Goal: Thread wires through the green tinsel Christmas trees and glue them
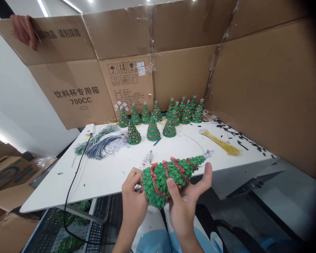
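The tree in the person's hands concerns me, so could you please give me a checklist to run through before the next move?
1. Tree held by the right hand: ok.
2. Left hand at the tree's base: ok; what its fingertips pinch, if anything: cannot tell.
3. Star on the tip: ok.
4. Underside finished: cannot tell, turned out of sight.
5. Cable kept off the table's edge: not ok, it drapes over.

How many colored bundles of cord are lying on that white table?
3 visible: the green bundle and the dark blue bundle side by side at left, and the yellow bundle at right. Others may be hidden behind the standing trees.
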Available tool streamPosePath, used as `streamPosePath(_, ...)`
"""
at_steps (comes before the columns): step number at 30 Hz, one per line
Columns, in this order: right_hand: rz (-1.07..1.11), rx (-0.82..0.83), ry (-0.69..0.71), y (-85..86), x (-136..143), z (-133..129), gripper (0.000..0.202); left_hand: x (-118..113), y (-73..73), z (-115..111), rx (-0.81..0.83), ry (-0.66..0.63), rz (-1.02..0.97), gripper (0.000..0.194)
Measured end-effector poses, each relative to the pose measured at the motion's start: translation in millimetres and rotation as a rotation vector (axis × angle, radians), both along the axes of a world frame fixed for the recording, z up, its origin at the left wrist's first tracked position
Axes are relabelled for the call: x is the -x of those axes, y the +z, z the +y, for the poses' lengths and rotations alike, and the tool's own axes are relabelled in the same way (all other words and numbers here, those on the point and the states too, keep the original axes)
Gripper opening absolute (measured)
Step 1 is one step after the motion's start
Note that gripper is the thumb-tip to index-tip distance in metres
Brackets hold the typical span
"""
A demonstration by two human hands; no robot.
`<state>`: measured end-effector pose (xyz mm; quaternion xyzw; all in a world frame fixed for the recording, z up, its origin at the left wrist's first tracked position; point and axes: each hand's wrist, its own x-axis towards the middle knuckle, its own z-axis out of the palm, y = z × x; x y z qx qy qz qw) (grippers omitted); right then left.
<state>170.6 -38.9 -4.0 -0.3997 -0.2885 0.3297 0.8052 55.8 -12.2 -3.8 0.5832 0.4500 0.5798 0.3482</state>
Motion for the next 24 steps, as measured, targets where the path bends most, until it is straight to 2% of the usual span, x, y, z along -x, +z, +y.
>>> streamPosePath(3, -0.009, -0.007, -0.001, 0.4, 1, -1, 0.128, 1, 12.0, -6, -0.132, 0.046, 0.129, 0.020)
streamPosePath(5, -0.029, -0.017, -0.006, 0.9, 0, -1, 0.128, 0, 15.0, -8, -0.238, 0.092, 0.216, 0.022)
streamPosePath(10, -0.101, -0.061, -0.066, 2.6, -2, 0, 0.127, -1, 7.5, -10, -0.381, 0.172, 0.362, 0.028)
streamPosePath(14, -0.098, -0.059, -0.083, 6.0, -1, 1, 0.126, 1, 1.2, -9, -0.388, 0.180, 0.406, 0.035)
streamPosePath(18, -0.086, -0.025, -0.117, 9.4, 1, 1, 0.120, 3, 1.2, -9, -0.344, 0.134, 0.392, 0.045)
streamPosePath(24, -0.114, -0.018, -0.143, 9.3, 3, 2, 0.106, 1, 6.1, -8, -0.264, 0.089, 0.370, 0.039)
